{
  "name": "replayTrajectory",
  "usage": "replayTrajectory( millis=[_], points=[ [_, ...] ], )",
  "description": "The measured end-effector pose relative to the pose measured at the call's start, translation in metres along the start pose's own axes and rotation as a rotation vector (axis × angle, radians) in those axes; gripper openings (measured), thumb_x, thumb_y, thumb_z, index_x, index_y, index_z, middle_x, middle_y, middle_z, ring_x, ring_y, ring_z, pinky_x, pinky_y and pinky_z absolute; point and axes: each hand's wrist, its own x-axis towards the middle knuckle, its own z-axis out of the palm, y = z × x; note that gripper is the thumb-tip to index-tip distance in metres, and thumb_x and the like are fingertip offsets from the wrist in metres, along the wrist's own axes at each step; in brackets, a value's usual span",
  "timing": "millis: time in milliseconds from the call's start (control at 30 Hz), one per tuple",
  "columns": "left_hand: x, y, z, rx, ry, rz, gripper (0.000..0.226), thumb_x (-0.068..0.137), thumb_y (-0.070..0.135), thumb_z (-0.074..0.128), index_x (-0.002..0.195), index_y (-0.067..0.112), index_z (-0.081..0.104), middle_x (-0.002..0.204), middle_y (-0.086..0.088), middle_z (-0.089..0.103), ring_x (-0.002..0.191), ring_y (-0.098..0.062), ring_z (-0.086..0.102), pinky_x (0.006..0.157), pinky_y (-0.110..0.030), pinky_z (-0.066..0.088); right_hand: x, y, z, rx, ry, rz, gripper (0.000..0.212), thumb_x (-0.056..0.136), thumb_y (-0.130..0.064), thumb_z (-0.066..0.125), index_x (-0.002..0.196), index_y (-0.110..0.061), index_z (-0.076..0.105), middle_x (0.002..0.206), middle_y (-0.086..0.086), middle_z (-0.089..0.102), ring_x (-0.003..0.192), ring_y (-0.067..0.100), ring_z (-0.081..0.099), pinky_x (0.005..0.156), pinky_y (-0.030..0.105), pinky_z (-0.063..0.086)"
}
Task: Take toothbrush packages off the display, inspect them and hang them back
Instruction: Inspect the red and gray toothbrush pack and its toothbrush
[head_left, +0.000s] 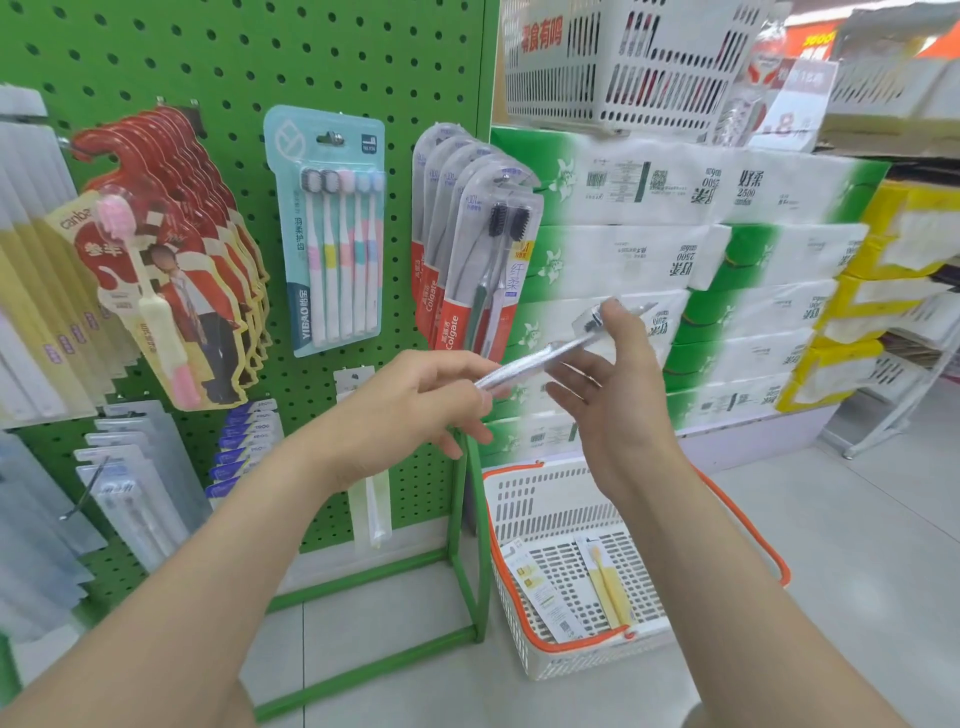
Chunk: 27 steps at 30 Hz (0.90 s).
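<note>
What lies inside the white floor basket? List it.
In the basket lie a yellow toothbrush package and a pale package, printed back up. The right forearm covers the basket's far right corner.

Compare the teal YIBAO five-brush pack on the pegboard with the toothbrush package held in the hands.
The YIBAO pack hangs upright on a hook, face out; the held package lies tilted, nearly edge-on, between left hand and right hand. The YIBAO pack shows five pastel brushes on teal card; the held package looks silvery with dark bristles. Both are toothbrush packs.
</note>
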Motion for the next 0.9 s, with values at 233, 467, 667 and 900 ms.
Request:
replayTrajectory(
  millis=[233, 467, 667, 900],
  points=[
    [0.001, -0.001, 0.007, -0.134, 0.013, -0.065, 0.044, 0.116, 0.037, 0.038, 0.123, 0.006, 0.069, 0.102, -0.015, 0.081, 0.094, -0.032, 0.080, 0.081, -0.044, 0.067, 0.002, 0.010, -0.002, 0.005, -0.005, -0.133, 0.036, 0.105, -0.026, 0.068, 0.136, -0.014, 0.055, 0.121, 0.007, 0.077, 0.101, 0.019, 0.077, 0.081, 0.044, 0.064],
    [0.005, -0.010, 0.002, -0.123, 0.021, -0.098, 0.036, 0.110, 0.038, 0.051, 0.121, 0.016, 0.075, 0.108, -0.004, 0.082, 0.099, -0.020, 0.080, 0.081, -0.035, 0.065, -0.004, 0.002, -0.008, -0.113, -0.177, -0.251, 0.045, 0.100, 0.000, 0.070, 0.138, -0.019, 0.055, 0.112, 0.008, 0.080, 0.100, 0.024, 0.078, 0.089, 0.049, 0.064],
    [0.007, -0.010, 0.010, -0.104, 0.137, 0.000, 0.025, 0.095, 0.017, 0.081, 0.119, 0.025, 0.079, 0.112, 0.006, 0.082, 0.102, -0.019, 0.079, 0.095, -0.046, 0.063, -0.014, 0.001, -0.006, -0.290, -0.320, -0.339, 0.049, 0.096, 0.004, 0.073, 0.135, -0.022, 0.060, 0.103, 0.009, 0.082, 0.098, 0.031, 0.080, 0.082, 0.045, 0.065],
    [0.006, -0.011, 0.006, -0.158, 0.217, 0.024, 0.038, 0.079, 0.030, 0.091, 0.114, 0.020, 0.080, 0.107, -0.003, 0.082, 0.097, -0.027, 0.080, 0.092, -0.055, 0.063, -0.015, -0.006, -0.010, -0.325, -0.469, -0.314, 0.051, 0.097, -0.003, 0.074, 0.143, -0.019, 0.060, 0.108, 0.011, 0.082, 0.098, 0.033, 0.080, 0.086, 0.049, 0.065]
  ],
)
